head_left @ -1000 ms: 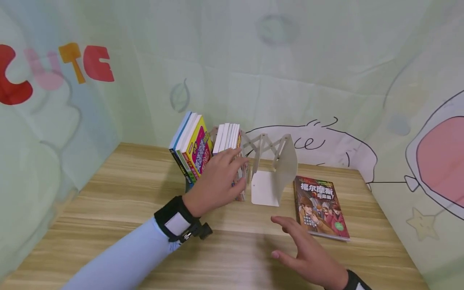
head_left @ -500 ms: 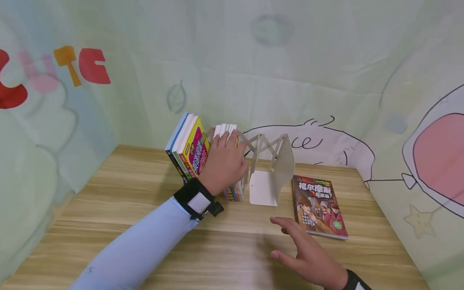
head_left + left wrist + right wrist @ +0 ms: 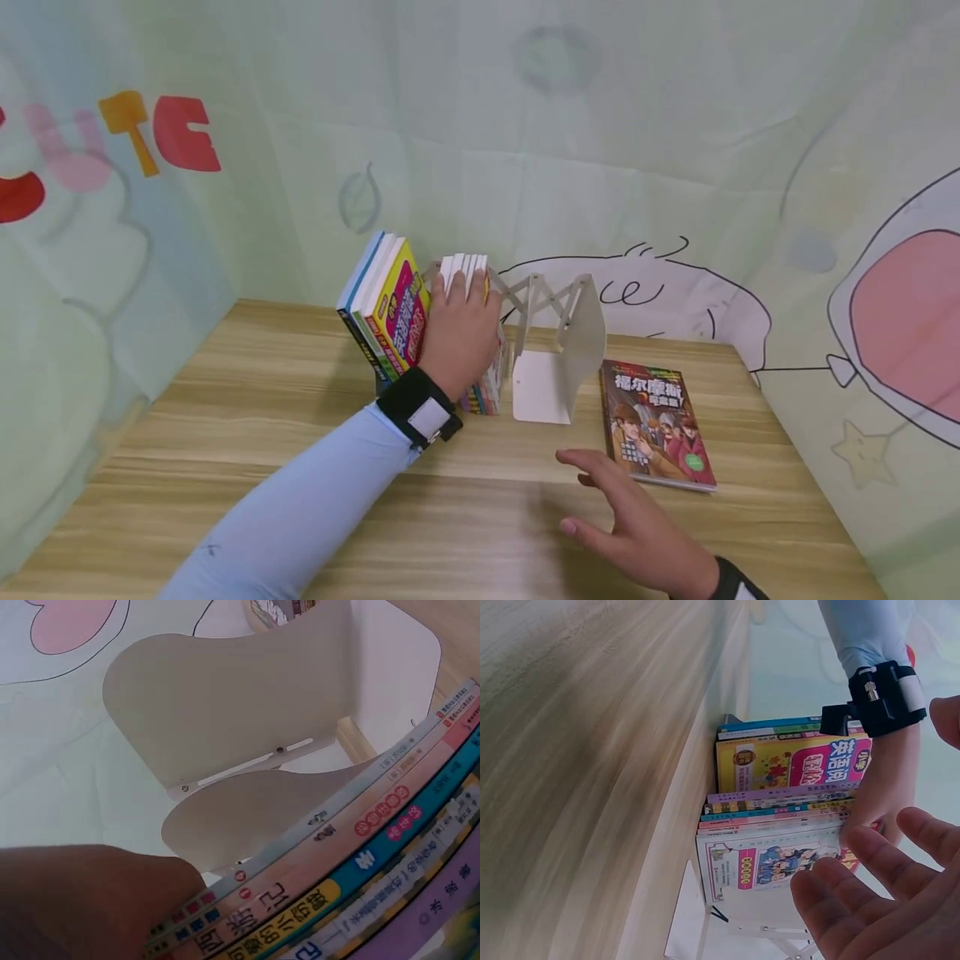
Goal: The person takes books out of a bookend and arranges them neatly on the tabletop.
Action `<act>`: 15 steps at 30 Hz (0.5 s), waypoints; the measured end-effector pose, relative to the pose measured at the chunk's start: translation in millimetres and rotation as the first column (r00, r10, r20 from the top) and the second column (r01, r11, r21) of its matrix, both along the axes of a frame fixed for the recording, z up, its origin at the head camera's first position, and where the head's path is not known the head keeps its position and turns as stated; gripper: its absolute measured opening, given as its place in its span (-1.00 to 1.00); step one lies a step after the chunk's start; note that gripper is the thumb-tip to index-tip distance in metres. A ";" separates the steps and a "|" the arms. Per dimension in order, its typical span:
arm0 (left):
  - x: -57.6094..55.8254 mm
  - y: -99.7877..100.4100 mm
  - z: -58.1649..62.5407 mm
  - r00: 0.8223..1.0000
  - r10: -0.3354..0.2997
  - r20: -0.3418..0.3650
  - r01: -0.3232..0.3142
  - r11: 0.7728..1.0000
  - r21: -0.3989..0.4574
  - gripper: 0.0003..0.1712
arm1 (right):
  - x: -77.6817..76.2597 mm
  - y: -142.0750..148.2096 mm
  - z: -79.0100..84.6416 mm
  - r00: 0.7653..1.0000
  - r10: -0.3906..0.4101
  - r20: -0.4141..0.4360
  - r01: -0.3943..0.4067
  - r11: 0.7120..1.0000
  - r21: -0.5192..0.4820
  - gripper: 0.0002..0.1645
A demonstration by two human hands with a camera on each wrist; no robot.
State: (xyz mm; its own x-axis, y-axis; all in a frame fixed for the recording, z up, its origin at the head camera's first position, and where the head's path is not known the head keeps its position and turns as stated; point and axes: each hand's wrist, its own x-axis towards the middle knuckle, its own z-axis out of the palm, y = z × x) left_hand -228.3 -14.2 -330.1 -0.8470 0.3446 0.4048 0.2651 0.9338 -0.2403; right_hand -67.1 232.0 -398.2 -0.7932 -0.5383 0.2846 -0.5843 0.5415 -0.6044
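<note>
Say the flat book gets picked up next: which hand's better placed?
Right, probably. The right hand is empty and nearest the flat book, while the left hand, farther away, rests on the standing thin books.

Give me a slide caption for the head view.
Left hand touches books standing in a rack; another book lies flat on the table.

We look at a reading corner: a wood-grain table [image 3: 480, 542] with books [image 3: 393, 308] standing in a bookend [image 3: 588, 342], bordered by a creased backdrop [image 3: 637, 108] of cartoon shapes; home or classroom, we cannot tell.
</note>
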 end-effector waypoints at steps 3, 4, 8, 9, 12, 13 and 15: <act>0.4 3.7 0.8 1.000 0.006 0.012 -0.006 1.000 -0.018 -0.32 | -0.1 -0.6 1.2 1.000 0.002 -0.002 -0.002 1.000 -0.002 -0.22; 0.6 5.0 1.0 1.000 0.005 0.016 -0.004 1.000 -0.023 -0.32 | 0.0 -0.7 1.6 1.000 0.001 0.002 -0.001 1.000 -0.002 -0.22; 1.6 10.3 1.4 1.000 -0.002 0.021 0.003 0.999 -0.051 -0.38 | 0.8 -0.8 1.7 1.000 0.003 0.003 -0.003 1.000 0.002 -0.24; 2.1 11.7 1.6 1.000 -0.002 0.022 0.003 0.998 -0.060 -0.39 | 1.0 -0.7 1.5 1.000 0.004 0.000 -0.004 1.000 0.003 -0.24; 4.4 16.3 2.1 1.000 -0.006 0.018 0.007 0.997 -0.081 -0.41 | 1.5 -0.3 1.2 1.000 0.000 0.016 0.000 1.000 -0.002 -0.24; 5.3 17.8 2.1 1.000 -0.013 0.010 0.013 0.997 -0.082 -0.43 | 1.5 -0.2 1.1 1.000 -0.003 0.026 0.003 1.000 -0.004 -0.25; 7.5 20.5 1.8 0.999 -0.029 -0.016 0.027 0.996 -0.086 -0.45 | 1.3 0.4 0.7 0.999 -0.006 0.037 0.006 1.000 -0.006 -0.26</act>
